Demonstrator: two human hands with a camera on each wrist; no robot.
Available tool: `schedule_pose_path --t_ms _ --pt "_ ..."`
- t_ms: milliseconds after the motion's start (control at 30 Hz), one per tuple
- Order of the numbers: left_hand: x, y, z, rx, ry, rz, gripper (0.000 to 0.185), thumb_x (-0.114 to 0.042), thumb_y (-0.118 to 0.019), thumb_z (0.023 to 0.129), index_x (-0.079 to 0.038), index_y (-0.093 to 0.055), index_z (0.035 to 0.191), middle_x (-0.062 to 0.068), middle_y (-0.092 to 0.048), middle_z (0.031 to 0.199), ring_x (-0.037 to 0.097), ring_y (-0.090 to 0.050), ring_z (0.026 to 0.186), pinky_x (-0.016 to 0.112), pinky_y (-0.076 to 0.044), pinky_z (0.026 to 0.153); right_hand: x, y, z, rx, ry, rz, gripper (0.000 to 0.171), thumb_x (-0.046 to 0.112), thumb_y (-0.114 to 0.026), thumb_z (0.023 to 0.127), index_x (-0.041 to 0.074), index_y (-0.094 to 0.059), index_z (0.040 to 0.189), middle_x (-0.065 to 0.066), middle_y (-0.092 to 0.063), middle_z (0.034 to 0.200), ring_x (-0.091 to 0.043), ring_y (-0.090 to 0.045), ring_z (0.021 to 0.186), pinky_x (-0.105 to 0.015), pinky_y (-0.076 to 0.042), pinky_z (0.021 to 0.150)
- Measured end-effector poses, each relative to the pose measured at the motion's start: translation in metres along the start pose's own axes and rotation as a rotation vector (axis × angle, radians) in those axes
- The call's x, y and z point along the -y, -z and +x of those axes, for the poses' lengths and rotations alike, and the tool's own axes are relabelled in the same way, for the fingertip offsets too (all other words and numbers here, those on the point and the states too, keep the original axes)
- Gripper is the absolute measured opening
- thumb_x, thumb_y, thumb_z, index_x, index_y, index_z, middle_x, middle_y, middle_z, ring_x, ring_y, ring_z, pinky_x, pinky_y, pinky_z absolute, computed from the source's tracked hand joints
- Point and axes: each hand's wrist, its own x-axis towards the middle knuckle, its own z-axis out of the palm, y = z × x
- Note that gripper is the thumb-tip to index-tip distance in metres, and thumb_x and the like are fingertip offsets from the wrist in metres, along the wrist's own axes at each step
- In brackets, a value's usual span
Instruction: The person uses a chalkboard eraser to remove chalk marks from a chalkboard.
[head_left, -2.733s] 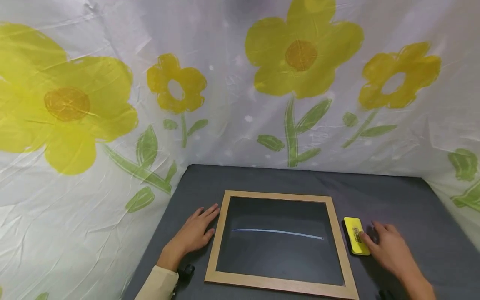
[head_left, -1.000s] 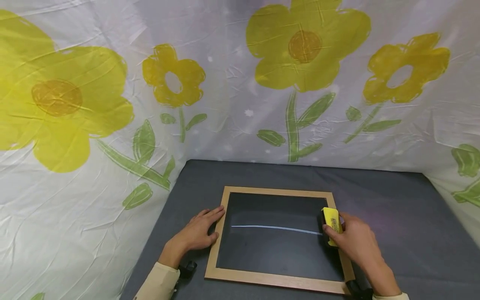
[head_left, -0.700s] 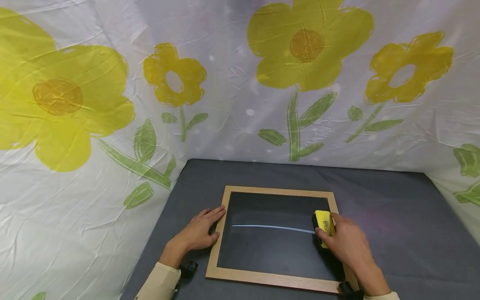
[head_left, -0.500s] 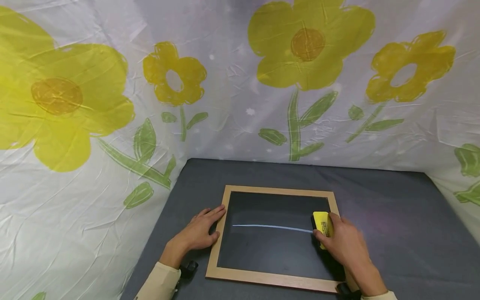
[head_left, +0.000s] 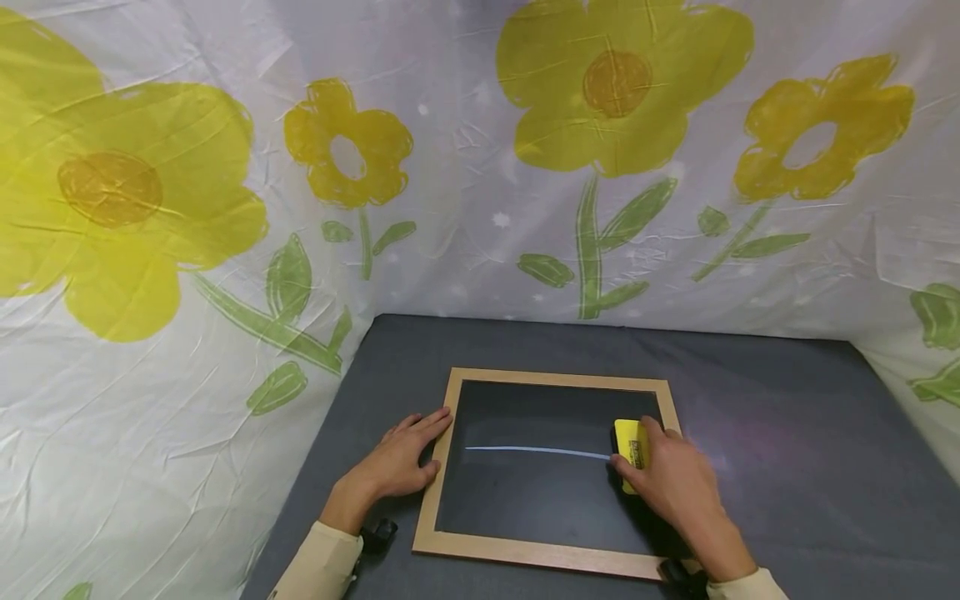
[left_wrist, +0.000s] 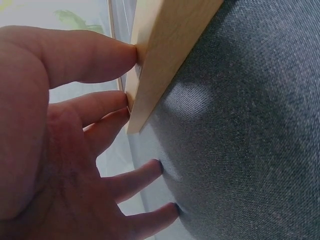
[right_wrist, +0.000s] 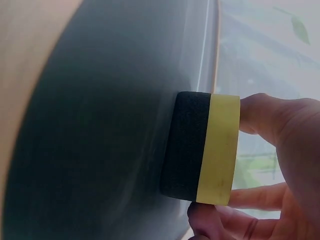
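A small chalkboard [head_left: 540, 504] in a light wooden frame [head_left: 555, 377] lies flat on the dark cloth. One pale bluish chalk line [head_left: 536, 450] runs across it from near the left side up to the eraser. My right hand [head_left: 678, 479] grips the yellow-and-black eraser [head_left: 628, 437] between thumb and fingers. In the right wrist view the black felt side of the eraser [right_wrist: 192, 147] faces the board and appears to touch it. My left hand [head_left: 393, 462] rests at the frame's left edge. Its thumb and two fingertips touch the wood, while two other fingers reach the cloth.
Dark grey cloth [head_left: 810, 450] covers the table around the board. Behind and to the left hangs a white sheet [head_left: 465, 183] printed with yellow flowers. A black wrist-worn device [head_left: 378, 535] shows at my left wrist, another [head_left: 681, 575] at my right.
My right hand took hold of the eraser beside the board, brought it onto the board's right part and slid it left; the chalk line's right end is gone. My left hand now touches the frame.
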Motion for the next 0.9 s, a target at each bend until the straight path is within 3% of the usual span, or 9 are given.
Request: schedule_pose_path --t_ms 900 --pt "-0.002 0.001 -0.001 0.005 -0.013 -0.023 0.072 -0.015 -0.069 0.100 -0.012 -0.046 0.168 0.004 -0.038 0.178 0.055 -0.035 0.159 0.084 -0.028 0.120 0.049 -0.016 0.011 0.006 0.058 -0.007 0.075 0.048 -0.087 0.088 -0.003 -0.065 0.137 -0.014 -0.068 0.092 -0.025 -0.061 0.073 -0.046 -0.055 0.064"
